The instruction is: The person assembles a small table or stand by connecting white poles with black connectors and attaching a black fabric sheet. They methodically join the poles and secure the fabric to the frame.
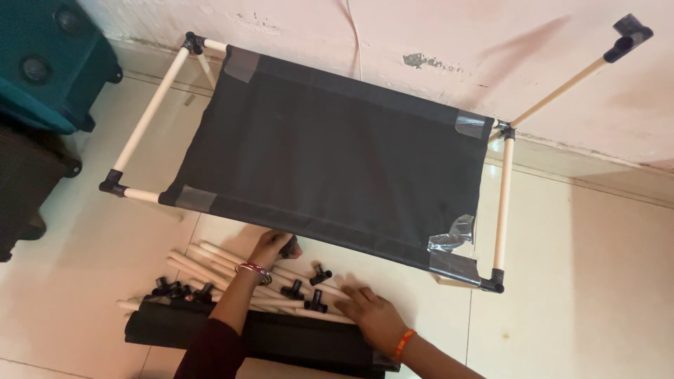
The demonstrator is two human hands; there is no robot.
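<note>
A person's left hand [272, 245] is closing around a black plastic connector [289, 246], while the right hand [372, 314], fingers spread flat, is pressing on cream rods [210, 261] lying on the tiled floor [576, 281]. Beyond both hands, a half-built rod frame [502, 210] is carrying a taut black fabric panel [330, 154].

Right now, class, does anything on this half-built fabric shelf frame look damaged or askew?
Yes. The grey tape at the near right corner of the black fabric panel is crumpled and peeling away. At the far right, one rod juts out at a slant, its black connector joined to nothing else.
</note>
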